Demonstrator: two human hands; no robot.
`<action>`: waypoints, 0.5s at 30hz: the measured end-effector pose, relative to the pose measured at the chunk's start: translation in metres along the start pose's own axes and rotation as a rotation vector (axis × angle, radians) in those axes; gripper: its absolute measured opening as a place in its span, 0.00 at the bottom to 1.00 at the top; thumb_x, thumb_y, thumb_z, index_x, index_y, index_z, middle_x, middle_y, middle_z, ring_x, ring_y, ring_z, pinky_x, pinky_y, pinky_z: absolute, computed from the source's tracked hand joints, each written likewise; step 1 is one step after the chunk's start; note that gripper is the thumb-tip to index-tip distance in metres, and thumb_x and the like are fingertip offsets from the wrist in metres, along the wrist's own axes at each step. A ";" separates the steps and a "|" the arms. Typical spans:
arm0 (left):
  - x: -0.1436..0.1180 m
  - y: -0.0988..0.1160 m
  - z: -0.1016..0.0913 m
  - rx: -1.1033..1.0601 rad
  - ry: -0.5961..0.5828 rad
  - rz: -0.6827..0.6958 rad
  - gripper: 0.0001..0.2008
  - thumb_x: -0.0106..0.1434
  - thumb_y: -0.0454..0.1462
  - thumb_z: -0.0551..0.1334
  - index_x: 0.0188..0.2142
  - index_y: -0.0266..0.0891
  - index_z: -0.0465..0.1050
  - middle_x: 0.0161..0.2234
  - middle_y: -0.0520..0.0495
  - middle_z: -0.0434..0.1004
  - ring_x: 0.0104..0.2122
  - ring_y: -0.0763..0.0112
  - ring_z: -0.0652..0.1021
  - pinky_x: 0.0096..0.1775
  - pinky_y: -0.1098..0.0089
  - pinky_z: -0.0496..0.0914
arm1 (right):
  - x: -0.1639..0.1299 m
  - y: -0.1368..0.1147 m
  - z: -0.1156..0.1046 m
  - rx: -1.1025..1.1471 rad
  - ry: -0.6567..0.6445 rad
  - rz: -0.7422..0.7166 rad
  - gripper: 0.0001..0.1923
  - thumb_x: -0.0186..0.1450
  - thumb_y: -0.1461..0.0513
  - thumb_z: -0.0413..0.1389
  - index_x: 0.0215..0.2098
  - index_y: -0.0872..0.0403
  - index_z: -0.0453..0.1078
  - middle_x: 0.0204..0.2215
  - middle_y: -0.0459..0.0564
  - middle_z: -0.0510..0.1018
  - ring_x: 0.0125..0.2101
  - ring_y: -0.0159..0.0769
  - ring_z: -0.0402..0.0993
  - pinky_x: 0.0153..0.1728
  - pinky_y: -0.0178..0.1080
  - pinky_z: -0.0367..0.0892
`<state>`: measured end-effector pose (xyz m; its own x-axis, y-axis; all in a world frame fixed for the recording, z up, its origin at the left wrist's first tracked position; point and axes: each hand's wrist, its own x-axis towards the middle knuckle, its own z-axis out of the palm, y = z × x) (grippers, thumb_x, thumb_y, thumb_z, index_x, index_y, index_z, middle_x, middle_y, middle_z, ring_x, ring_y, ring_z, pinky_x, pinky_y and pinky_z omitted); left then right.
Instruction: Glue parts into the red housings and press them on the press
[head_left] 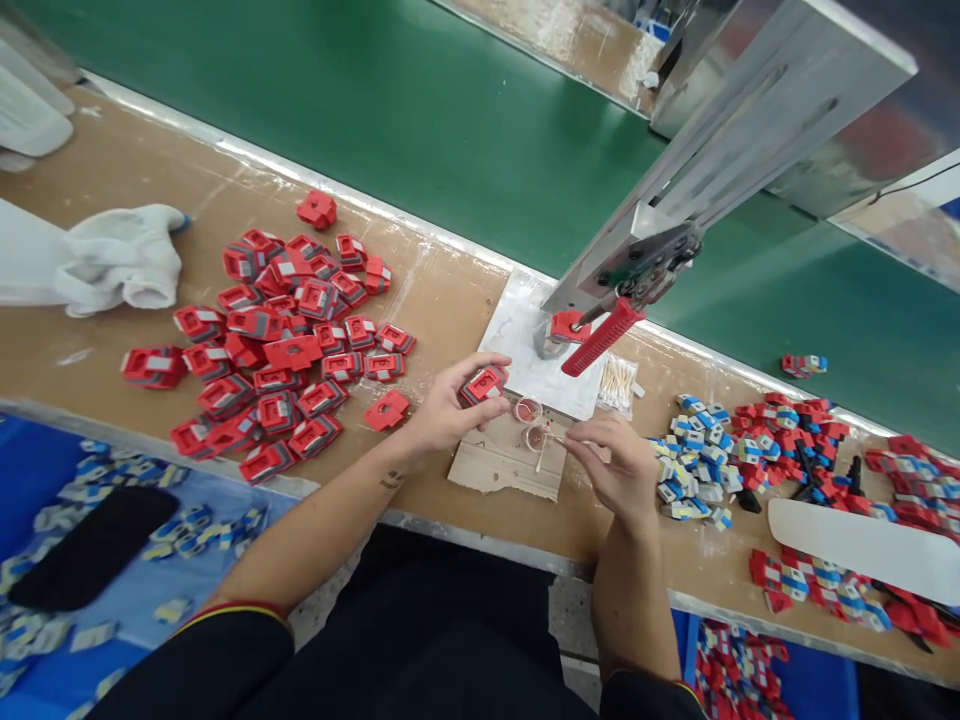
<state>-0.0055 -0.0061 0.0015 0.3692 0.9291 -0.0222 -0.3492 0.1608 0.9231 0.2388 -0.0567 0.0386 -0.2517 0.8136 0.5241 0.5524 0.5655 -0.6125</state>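
Note:
My left hand (pixel 455 398) is closed around a red plastic part (pixel 484 384) with a recess in its upper face and dark grey along its side. Between the fingertips of my right hand (pixel 616 455) is a thin cotton swab (pixel 556 437), its far end at a small clear round cup (pixel 535 437) with reddish-brown contents. A second such cup (pixel 527 409) stands just behind it. Both cups rest on a torn piece of cardboard (pixel 480 462), where another swab lies. A packet of cotton swabs (pixel 616 384) lies behind my right hand.
A toggle clamp with a red handle (pixel 604 337) stands ahead on a metal post, another red part under it. Many red parts (pixel 292 352) are heaped left; blue-and-white parts (pixel 694 455) and red ones lie right. Beyond the bench runs a green conveyor belt (pixel 420 130).

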 end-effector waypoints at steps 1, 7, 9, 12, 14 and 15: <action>-0.002 -0.001 0.001 0.061 -0.020 0.028 0.26 0.60 0.43 0.75 0.54 0.41 0.72 0.40 0.49 0.78 0.21 0.82 0.71 0.23 0.77 0.69 | 0.002 -0.004 -0.003 0.041 0.086 0.027 0.05 0.68 0.66 0.65 0.38 0.49 0.79 0.28 0.46 0.85 0.28 0.37 0.80 0.30 0.42 0.75; -0.012 -0.006 0.005 0.256 -0.128 0.297 0.17 0.61 0.40 0.72 0.46 0.40 0.70 0.36 0.47 0.82 0.30 0.73 0.80 0.32 0.74 0.74 | 0.024 -0.036 0.020 0.384 0.391 0.121 0.01 0.71 0.60 0.65 0.41 0.48 0.78 0.29 0.46 0.85 0.28 0.36 0.83 0.28 0.40 0.78; -0.013 -0.007 0.006 0.323 -0.164 0.356 0.14 0.62 0.40 0.71 0.44 0.40 0.72 0.34 0.47 0.82 0.29 0.71 0.80 0.32 0.73 0.74 | 0.026 -0.042 0.036 0.442 0.396 0.181 0.04 0.70 0.58 0.65 0.39 0.48 0.77 0.29 0.46 0.85 0.28 0.36 0.83 0.27 0.39 0.79; -0.013 -0.007 0.007 0.419 -0.133 0.456 0.14 0.61 0.39 0.72 0.45 0.40 0.77 0.36 0.45 0.85 0.31 0.69 0.83 0.34 0.72 0.76 | 0.023 -0.043 0.052 0.474 0.392 0.216 0.07 0.69 0.57 0.67 0.37 0.49 0.75 0.30 0.46 0.86 0.30 0.38 0.85 0.32 0.41 0.83; -0.012 -0.007 0.008 0.441 -0.104 0.512 0.13 0.62 0.39 0.72 0.46 0.40 0.78 0.38 0.44 0.87 0.32 0.68 0.84 0.35 0.71 0.77 | 0.019 -0.043 0.057 0.472 0.405 0.230 0.06 0.69 0.58 0.67 0.38 0.49 0.76 0.31 0.46 0.86 0.31 0.39 0.87 0.35 0.42 0.84; -0.012 -0.007 0.009 0.433 -0.093 0.535 0.13 0.62 0.39 0.71 0.46 0.40 0.78 0.39 0.44 0.87 0.33 0.68 0.85 0.36 0.71 0.78 | 0.018 -0.043 0.058 0.473 0.412 0.244 0.05 0.70 0.58 0.66 0.40 0.49 0.76 0.32 0.46 0.87 0.32 0.39 0.87 0.36 0.43 0.85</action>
<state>0.0003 -0.0214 -0.0013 0.3210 0.8083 0.4935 -0.1354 -0.4766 0.8686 0.1648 -0.0584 0.0398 0.2119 0.8604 0.4636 0.1242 0.4468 -0.8860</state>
